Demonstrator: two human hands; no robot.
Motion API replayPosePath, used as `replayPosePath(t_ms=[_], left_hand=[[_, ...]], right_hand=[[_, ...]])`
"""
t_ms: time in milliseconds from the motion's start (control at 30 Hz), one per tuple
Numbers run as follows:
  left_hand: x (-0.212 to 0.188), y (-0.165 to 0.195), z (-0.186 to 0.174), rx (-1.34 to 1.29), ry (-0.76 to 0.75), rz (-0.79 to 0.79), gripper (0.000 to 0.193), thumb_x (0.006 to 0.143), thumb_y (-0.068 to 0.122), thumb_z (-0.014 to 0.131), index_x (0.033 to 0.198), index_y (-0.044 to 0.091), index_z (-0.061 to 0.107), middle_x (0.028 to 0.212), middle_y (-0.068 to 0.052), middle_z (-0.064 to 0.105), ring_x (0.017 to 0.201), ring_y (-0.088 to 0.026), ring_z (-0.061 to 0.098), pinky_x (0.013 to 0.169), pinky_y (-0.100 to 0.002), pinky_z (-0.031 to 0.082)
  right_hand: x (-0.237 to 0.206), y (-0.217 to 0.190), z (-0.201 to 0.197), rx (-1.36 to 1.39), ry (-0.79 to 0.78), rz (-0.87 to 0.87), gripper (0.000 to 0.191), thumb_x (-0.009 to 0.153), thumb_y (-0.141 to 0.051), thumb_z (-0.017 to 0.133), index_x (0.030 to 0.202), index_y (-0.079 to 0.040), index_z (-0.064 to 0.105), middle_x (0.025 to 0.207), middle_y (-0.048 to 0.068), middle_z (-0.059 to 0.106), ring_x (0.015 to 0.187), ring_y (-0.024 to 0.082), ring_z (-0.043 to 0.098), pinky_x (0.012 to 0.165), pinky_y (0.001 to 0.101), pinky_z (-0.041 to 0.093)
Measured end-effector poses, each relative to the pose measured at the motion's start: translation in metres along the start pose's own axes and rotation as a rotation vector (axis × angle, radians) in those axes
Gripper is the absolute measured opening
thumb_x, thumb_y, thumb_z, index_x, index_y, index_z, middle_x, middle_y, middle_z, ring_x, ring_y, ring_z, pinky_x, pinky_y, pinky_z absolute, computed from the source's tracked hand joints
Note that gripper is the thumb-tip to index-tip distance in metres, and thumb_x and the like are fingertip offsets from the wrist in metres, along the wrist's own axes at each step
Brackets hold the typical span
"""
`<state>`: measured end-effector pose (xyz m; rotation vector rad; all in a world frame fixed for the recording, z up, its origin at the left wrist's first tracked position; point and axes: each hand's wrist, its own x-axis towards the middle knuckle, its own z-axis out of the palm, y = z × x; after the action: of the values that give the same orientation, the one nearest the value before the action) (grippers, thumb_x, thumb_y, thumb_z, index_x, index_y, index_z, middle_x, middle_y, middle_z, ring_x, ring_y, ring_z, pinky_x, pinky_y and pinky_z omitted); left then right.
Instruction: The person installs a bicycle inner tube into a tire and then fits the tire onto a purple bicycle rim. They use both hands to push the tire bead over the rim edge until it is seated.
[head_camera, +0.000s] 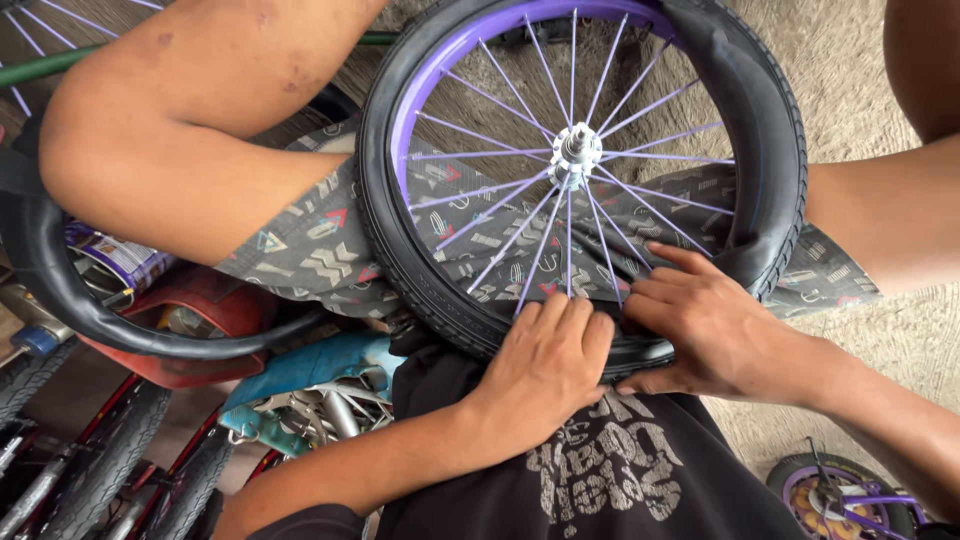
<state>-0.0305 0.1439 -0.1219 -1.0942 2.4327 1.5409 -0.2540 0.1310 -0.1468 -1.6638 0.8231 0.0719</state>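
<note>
Both hands press on the near edge of the tyre (400, 250). The left hand (545, 365) lies flat, fingers together over the sidewall; the right hand (705, 325) pushes bent fingers in at the purple rim (425, 85). The wheel rests on the person's lap, hub (575, 150) upward. A loose inner tube (60, 290) lies left.

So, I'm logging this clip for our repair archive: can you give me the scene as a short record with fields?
Setting: person seated, wheel resting on the lap
Wheel: purple rim with purple spokes, black tyre
Left hand: pressing on the tyre's near edge
Right hand: fingers pressing the tyre at the rim, beside the left hand
Nearby: loose black inner tube at left, small purple wheel at lower right
</note>
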Motion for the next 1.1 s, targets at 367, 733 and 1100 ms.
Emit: replayPosePath(t_ms=[367,733,1100], left_hand=[[-0.001,-0.01,0.003,-0.147,-0.088,0.01,0.05,0.069,0.028,0.089,0.1,0.003,0.06,0.096,-0.009,0.063,0.098,-0.026,0.06,0.085,-0.04,0.046],[-0.011,0.005,-0.005,0.064,0.049,0.041,0.051,0.07,0.03,0.087,0.102,0.002,0.059,0.096,-0.012,0.054,0.093,-0.027,0.056,0.077,-0.039,0.045],[-0.011,-0.006,-0.007,0.061,0.023,0.061,0.05,0.072,0.031,0.086,0.106,0.005,0.06,0.099,-0.009,0.058,0.097,-0.024,0.056,0.081,-0.037,0.045]], right_hand=[[-0.012,-0.018,0.01,-0.137,0.147,-0.015,0.055,0.067,-0.046,0.082,0.096,-0.004,0.062,0.087,0.012,0.061,0.093,0.034,0.063,0.115,0.0588,0.029],[-0.001,-0.008,0.009,0.094,-0.018,-0.03,0.053,0.062,-0.039,0.09,0.095,-0.003,0.069,0.099,0.01,0.066,0.106,0.034,0.063,0.111,0.0575,0.028],[-0.008,-0.026,0.007,-0.173,0.205,0.019,0.059,0.067,-0.04,0.082,0.106,-0.002,0.06,0.101,0.015,0.061,0.101,0.038,0.061,0.109,0.0537,0.038]])
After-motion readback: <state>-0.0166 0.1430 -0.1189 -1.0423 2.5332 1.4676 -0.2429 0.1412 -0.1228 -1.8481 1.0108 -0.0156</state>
